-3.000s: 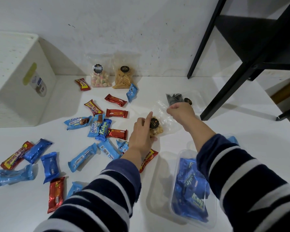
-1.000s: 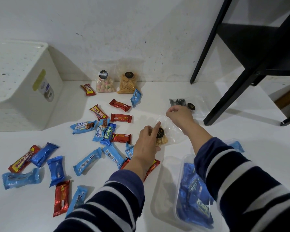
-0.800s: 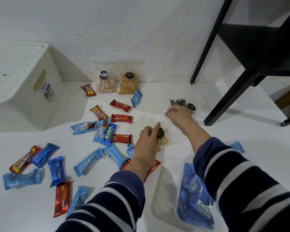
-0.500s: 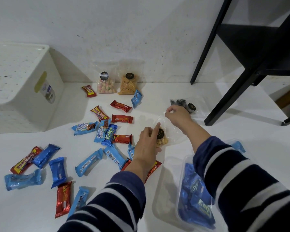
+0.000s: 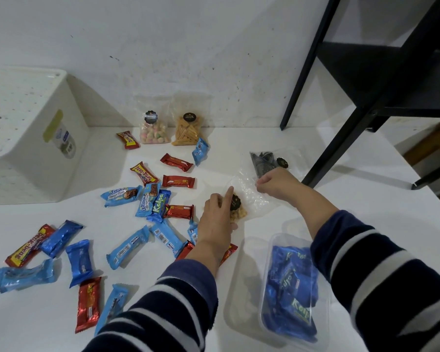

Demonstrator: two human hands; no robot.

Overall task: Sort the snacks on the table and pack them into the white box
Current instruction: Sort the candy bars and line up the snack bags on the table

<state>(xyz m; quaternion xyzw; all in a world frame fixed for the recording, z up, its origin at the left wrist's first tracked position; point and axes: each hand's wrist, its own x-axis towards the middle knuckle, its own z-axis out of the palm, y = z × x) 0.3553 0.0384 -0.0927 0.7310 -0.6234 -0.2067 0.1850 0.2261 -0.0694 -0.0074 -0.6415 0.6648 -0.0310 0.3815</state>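
Both hands are working on one clear snack bag (image 5: 247, 199) lying on the white table (image 5: 366, 199). The left hand (image 5: 217, 219) is pressing down on the bag's lower end, index finger stretched across its black sticker and the pale nuts beneath, the other fingers loosely bent. The right hand (image 5: 274, 182) is pinching the bag's crinkled upper edge between thumb and curled fingers. Just beyond the right hand, a bag of dark spiral sweets (image 5: 263, 165) is lying beside a black frame leg (image 5: 341, 138). Left of the left hand, red and blue wrapped bars (image 5: 160, 207) are lying scattered, some partly under its wrist. Near the right forearm, a clear tub (image 5: 294, 293) is holding blue packets. Far left of both hands, well apart, the white box (image 5: 36, 148) is sitting against the wall.
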